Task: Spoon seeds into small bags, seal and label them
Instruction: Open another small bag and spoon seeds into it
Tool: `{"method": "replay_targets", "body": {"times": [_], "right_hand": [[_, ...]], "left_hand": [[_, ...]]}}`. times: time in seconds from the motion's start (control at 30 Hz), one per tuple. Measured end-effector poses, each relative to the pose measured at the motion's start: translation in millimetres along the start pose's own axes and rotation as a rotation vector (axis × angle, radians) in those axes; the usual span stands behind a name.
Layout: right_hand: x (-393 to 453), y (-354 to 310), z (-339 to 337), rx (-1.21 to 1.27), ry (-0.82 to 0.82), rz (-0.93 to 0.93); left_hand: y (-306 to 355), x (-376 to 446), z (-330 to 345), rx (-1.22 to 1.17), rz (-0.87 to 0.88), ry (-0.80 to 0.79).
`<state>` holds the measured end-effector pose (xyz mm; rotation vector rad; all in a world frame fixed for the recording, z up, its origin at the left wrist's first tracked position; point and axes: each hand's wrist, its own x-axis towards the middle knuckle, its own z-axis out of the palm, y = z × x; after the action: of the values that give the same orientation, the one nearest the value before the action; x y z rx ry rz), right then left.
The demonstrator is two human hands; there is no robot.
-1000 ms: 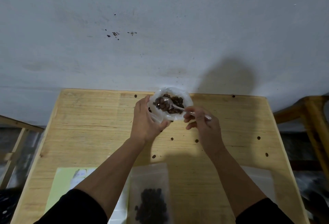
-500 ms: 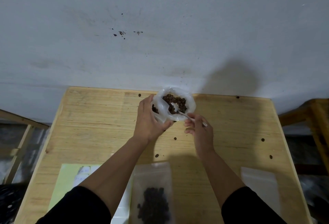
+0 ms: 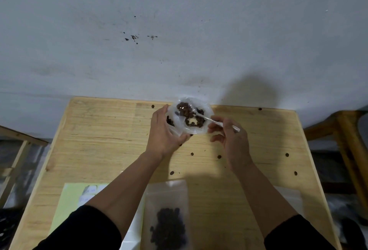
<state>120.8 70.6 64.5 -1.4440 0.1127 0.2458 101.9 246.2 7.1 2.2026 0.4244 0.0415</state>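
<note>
Gripping one clear seed bag (image 3: 192, 118), left hand (image 3: 162, 132); right hand (image 3: 232, 140) pinches one spoon (image 3: 217, 121).

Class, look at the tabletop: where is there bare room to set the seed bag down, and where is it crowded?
Bare wood lies on the table left of the left hand, above the green sheet. The far right corner is bare apart from loose seeds. The near edge is crowded: green sheet, filled bag, empty bag.

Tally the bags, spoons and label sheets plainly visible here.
Bags: 3 (held bag, filled bag, empty bag)
Spoons: 1 (spoon)
Label sheets: 1 (label sheet)
Total: 5
</note>
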Motion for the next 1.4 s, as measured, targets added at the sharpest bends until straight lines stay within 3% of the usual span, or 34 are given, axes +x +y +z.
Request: {"method": "replay_targets", "body": {"times": [0.13, 0.2, 0.3, 0.43, 0.57, 0.67, 0.77, 1.07, 1.17, 1.4], "right_hand": [[-7, -2, 1, -0.466, -0.198, -0.279], [-7, -2, 1, -0.637, -0.187, -0.411], [-11, -5, 1, -0.667, -0.119, -0.496], [-18, -5, -8, -0.557, 0.038, -0.244], [-17, 11, -28, -0.253, 0.425, 0.015], [-13, 31, -42, -0.232, 0.628, 0.134], [-10, 44, -47, -0.283, 0.678, 0.191], [-6, 62, -52, -0.666, 0.527, 0.104], [-7, 54, -48, -0.681, 0.482, 0.066], [-24, -9, 14, -0.449, -0.030, -0.029]], "left_hand": [[1, 0, 0, -0.009, 0.015, 0.012], [0, -1, 0, -0.016, 0.026, 0.022], [0, -2, 0, -0.041, 0.041, 0.031], [2, -3, -4, -0.074, 0.049, 0.038], [3, -6, -7, -0.064, 0.066, 0.056], [5, -11, -7, -0.042, 0.079, 0.065], [7, -16, -7, -0.037, 0.089, 0.068], [12, -32, -6, -0.021, 0.087, 0.070], [17, -38, -8, -0.032, 0.081, 0.064], [28, -53, -20, -0.061, 0.176, 0.087]]}}
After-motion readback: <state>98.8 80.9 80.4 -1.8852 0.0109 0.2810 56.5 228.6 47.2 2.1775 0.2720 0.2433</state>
